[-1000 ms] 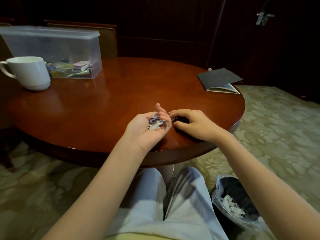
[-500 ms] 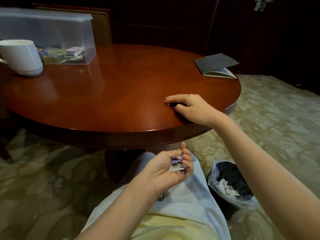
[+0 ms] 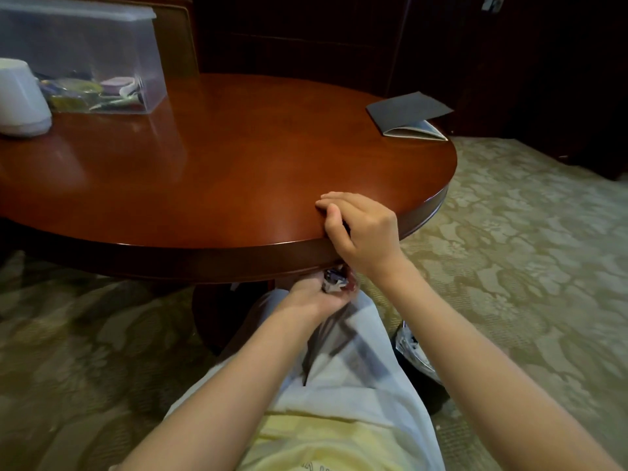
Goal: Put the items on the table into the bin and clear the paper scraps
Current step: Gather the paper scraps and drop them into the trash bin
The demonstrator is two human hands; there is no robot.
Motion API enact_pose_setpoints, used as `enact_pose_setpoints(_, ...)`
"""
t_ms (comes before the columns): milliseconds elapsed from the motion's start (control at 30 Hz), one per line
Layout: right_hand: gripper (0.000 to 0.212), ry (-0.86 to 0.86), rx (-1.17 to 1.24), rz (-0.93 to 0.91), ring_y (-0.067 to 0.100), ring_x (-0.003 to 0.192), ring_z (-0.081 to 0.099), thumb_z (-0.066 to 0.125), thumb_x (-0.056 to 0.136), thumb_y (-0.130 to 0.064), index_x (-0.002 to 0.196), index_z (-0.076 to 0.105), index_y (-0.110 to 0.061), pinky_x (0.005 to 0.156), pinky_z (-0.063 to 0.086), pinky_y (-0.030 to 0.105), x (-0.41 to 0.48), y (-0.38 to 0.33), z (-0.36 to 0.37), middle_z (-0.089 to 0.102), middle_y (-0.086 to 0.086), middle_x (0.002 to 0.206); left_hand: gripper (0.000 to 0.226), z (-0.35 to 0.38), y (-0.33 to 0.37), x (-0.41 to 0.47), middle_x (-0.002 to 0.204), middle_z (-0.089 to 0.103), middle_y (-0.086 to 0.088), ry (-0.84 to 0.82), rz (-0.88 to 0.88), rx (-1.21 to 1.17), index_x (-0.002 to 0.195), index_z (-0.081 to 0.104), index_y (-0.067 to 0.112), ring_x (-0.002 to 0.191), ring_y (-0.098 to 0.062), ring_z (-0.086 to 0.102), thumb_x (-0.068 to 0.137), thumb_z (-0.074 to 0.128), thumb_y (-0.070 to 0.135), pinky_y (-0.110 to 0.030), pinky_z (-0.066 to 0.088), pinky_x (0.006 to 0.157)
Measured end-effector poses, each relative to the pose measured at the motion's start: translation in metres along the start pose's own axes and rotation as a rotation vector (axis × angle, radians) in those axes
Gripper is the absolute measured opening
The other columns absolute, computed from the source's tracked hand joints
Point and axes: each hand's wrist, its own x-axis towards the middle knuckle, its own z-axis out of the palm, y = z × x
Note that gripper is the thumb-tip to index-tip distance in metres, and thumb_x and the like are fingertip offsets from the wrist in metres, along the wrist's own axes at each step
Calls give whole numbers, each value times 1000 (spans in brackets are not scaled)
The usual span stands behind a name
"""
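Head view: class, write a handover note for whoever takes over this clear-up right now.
Left grip holds paper scraps below the table edge.
Right grip rests curled on that edge; what it hides is unclear.
Done: small items lie in the clear bin.
Left: drop scraps in the floor wastebasket; the mug and booklet stand on the table.

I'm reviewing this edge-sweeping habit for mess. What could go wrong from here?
1. The right hand sits at the table edge just above the cupped left hand. Anything swept off could miss the palm and land on the carpet.
2. The left hand holds a loose heap of paper scraps. Some may spill on the way to the waste bin.
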Motion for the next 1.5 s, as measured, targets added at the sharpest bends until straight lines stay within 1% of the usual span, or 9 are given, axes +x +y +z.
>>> enact_pose_setpoints(100,40,122,26,-56,22,71,71,43,94,-13,70,72,1,63,56,32,-5,5,5,72,9,73,19,10,0,-9,72,57,-17,-41,21,-30,75,52,-1,78,-27,48,91,43,6,-34,41,86)
enact_pose_setpoints(400,59,282,133,22,26,45,47,36,100,-18,50,57,4,43,37,36,-8,1,13,53,14,50,28,13,-7,-10,73,63,-14,-123,-37,-18,83,57,4,73,-24,54,98,37,16,-28,53,45)
enact_pose_setpoints(500,61,323,156,58,25,41,42,37,100,-19,45,53,3,40,32,36,-6,-1,14,46,12,46,27,12,-9,-6,84,59,-14,-91,-33,-2,85,57,4,76,-25,54,98,37,16,-32,53,58)
enact_pose_setpoints(833,59,341,160,164,12,48,24,38,98,-24,41,39,-5,49,17,19,4,-5,13,29,-1,46,32,15,-19,0,81,55,-11,-61,-87,29,83,55,5,72,-22,52,100,33,21,-32,48,34)
enact_pose_setpoints(1000,59,339,163,188,10,47,22,35,98,-28,41,34,-11,46,14,19,10,-10,10,24,-7,47,34,15,-21,3,74,48,-8,-19,-94,65,74,50,7,67,-17,44,101,33,21,-30,42,63)
enact_pose_setpoints(1167,58,429,254,396,11,34,24,38,98,-36,42,30,-20,37,18,28,15,-17,7,25,-6,39,41,19,-21,1,60,49,-10,95,6,197,67,42,4,61,-13,38,103,26,15,-21,42,47)
enact_pose_setpoints(1300,54,497,460,708,5,32,31,40,92,-35,40,31,-30,39,26,26,22,-21,0,31,-16,33,40,20,-20,-1,68,54,-10,21,-52,135,71,50,4,65,-19,45,102,31,19,-31,45,86)
enact_pose_setpoints(1400,60,591,578,849,2,33,32,40,99,-23,39,34,-20,42,31,17,27,-21,-8,33,-13,32,39,21,-22,-3,54,58,-10,1,-51,107,68,53,5,45,-17,56,101,35,19,-23,53,51)
enact_pose_setpoints(1500,65,743,738,1020,5,34,33,39,101,-22,36,37,-22,44,33,20,32,-21,-18,35,-12,33,61,23,-25,-7,33,49,-5,12,-37,105,41,53,3,22,-11,47,99,37,12,-14,38,26)
